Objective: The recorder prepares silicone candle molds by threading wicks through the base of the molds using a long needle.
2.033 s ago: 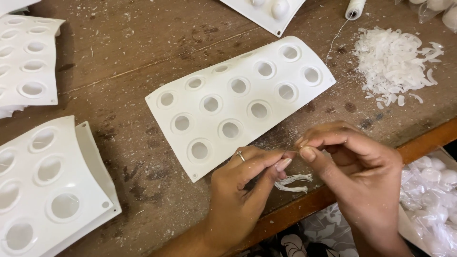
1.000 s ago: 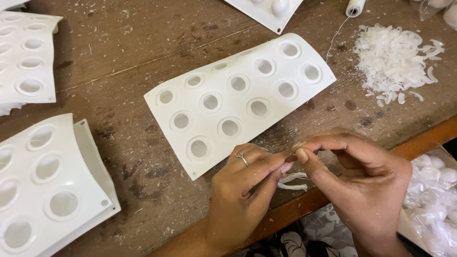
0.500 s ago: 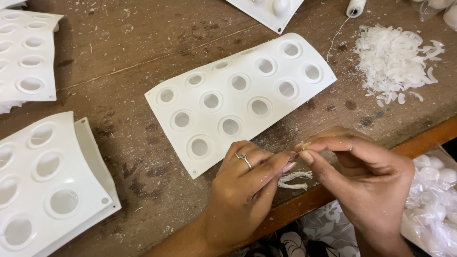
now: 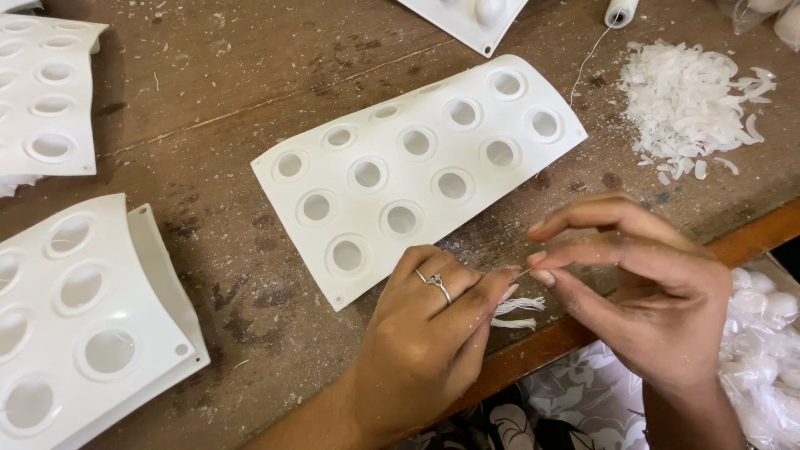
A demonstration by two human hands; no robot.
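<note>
Head view: just below the white mould tray point(image 4: 417, 171), at the surface point(image 4: 208, 92) edge, my left hand point(image 4: 425, 333) pinches short white wick strands point(image 4: 518, 311); beside it, my right hand point(image 4: 650, 292) fingers nip one strand's tip.

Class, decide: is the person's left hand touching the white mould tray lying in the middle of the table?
Cannot tell. In the head view the left hand overlaps the near edge of the mould tray, hiding any contact or gap.
</note>
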